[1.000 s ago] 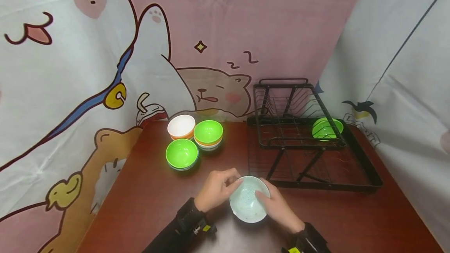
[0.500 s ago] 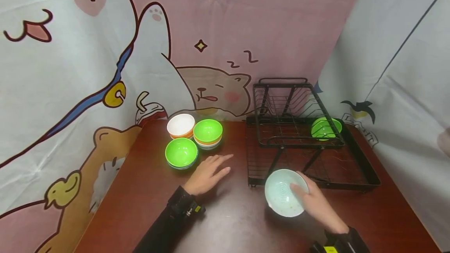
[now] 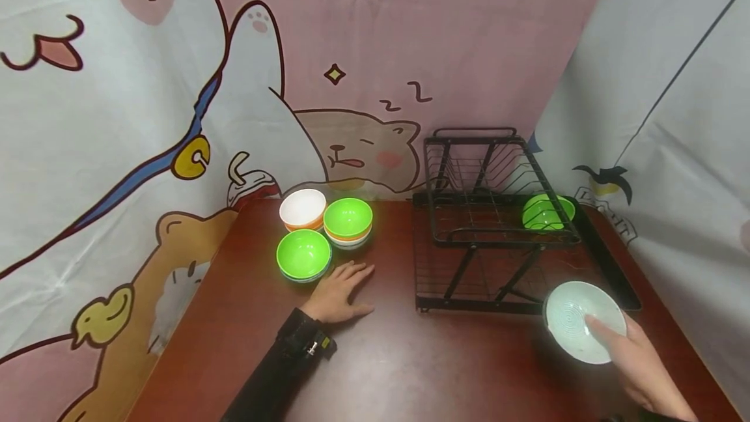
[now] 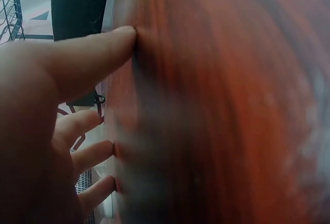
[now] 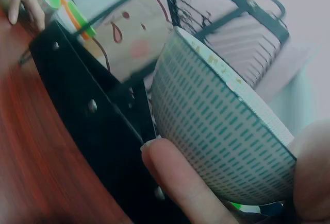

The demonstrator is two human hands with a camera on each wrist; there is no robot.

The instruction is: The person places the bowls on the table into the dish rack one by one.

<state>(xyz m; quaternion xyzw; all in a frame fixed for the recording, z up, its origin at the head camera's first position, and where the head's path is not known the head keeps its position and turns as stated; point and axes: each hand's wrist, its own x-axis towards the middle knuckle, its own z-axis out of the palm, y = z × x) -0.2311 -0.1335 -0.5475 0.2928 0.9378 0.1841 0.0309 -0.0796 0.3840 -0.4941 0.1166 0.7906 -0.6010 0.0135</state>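
My right hand (image 3: 635,360) holds a pale green bowl (image 3: 571,321) by its right side, thumb inside and fingers under it. The bowl is tilted and hangs at the front right of the black dish rack (image 3: 486,307). In the right wrist view its outer wall (image 5: 216,126) shows rows of green dashes, close beside the rack's dark side. My left hand (image 3: 335,297) lies on the brown table with fingers spread, holding nothing, just right of the front green bowl (image 3: 303,254). The left wrist view shows its thumb (image 4: 98,56) at the wood surface.
Behind the front green bowl stand two more stacks, one topped by a white bowl (image 3: 302,208), one by a green bowl (image 3: 348,217). Another green bowl (image 3: 536,217) sits in the rack's back right. The rack's raised upper tier (image 3: 510,239) overhangs its lower level. Printed cloth hangs behind.
My right hand has carried the pale green bowl rightward from the middle to the rack's front right. My left hand let go of it and moved left onto the table by the stacks.
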